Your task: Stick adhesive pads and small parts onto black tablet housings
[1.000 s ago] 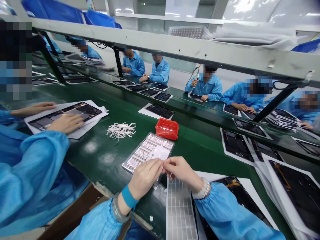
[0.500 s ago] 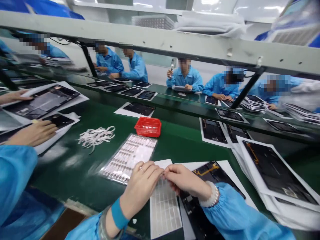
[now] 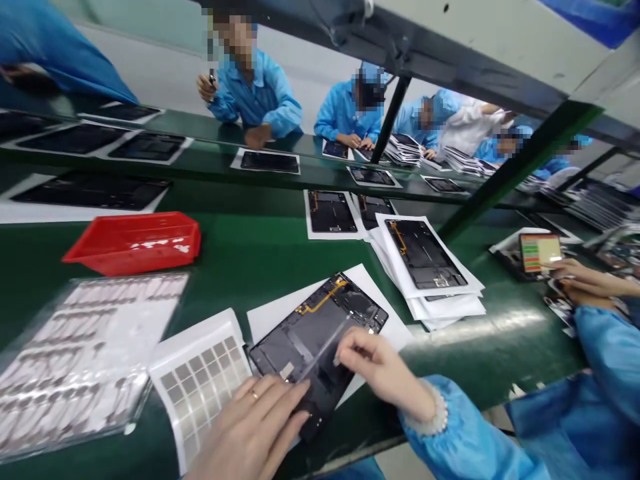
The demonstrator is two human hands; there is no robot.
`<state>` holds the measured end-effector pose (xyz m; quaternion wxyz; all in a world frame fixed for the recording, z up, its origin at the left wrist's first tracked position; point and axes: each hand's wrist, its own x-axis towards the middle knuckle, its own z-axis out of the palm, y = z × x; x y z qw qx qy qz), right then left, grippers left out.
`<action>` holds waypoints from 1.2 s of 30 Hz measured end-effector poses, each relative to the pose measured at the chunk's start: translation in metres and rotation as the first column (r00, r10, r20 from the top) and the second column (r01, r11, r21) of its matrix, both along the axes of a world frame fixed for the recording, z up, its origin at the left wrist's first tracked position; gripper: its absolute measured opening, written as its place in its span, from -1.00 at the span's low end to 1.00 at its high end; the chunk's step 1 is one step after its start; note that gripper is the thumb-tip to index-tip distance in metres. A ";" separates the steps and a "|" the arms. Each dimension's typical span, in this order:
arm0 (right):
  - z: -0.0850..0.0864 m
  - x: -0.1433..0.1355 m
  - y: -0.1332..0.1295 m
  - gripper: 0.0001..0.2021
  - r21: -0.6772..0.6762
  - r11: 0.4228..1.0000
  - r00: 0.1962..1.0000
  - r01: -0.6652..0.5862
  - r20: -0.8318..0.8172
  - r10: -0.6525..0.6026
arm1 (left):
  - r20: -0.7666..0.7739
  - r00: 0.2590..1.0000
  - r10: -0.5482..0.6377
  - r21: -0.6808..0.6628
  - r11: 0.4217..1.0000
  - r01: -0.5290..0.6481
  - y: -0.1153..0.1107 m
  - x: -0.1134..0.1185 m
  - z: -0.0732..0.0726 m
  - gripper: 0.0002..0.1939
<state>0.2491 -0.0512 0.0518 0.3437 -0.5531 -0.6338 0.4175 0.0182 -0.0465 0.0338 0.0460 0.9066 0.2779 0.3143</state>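
A dark tablet back housing (image 3: 320, 333) with an orange flex cable lies at a slant on white paper (image 3: 270, 317). My left hand (image 3: 255, 423), wearing a ring, rests with stretched fingers over the housing's lower left edge. Above the housing's right side, my right hand (image 3: 373, 363) is closed in a pinch; any small thing between its fingertips cannot be made out. Left of the housing lies a sheet of grey square stickers (image 3: 203, 383), its lower part hidden by my left hand. Beside that is a clear plastic pack (image 3: 95, 353) holding rows of small parts.
A red bin (image 3: 135, 245) stands behind the pack. Papers stacked with housings (image 3: 425, 257) lie to the right. A co-worker's hands (image 3: 590, 277) are near a small screen (image 3: 540, 252) at far right. A slanted green post (image 3: 505, 173) and overhead beam (image 3: 480, 47) cross the view.
My view has turned right and come closer. My hands have parted from their shared pinch over the sticker sheet; both are now at the housing, the left with fingers stretched.
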 end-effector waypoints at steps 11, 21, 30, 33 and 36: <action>-0.007 0.069 0.020 -0.84 -0.037 0.991 0.713 -0.131 0.691 0.120 | -0.163 0.982 -0.092 0.070 0.992 0.104 0.004 0.000 -0.022 -0.64; -0.004 0.048 0.026 -0.88 -0.081 0.973 0.296 -0.216 0.944 0.144 | -0.159 0.979 -0.124 0.069 0.988 0.136 0.006 -0.001 -0.023 -0.65; 0.008 0.073 0.045 -0.85 -0.081 0.995 0.480 0.061 0.876 0.042 | -0.141 0.972 -0.189 0.051 0.979 0.198 0.010 -0.005 -0.034 -0.58; 0.001 0.084 0.053 -0.74 0.014 0.974 0.442 0.228 0.890 -0.116 | -0.124 0.971 -0.206 0.088 0.972 0.218 0.012 -0.005 -0.036 -0.58; -0.014 0.085 0.056 -0.78 0.052 0.961 0.463 0.270 0.868 -0.178 | -0.109 0.966 -0.234 0.060 0.968 0.242 0.015 -0.004 -0.030 -0.61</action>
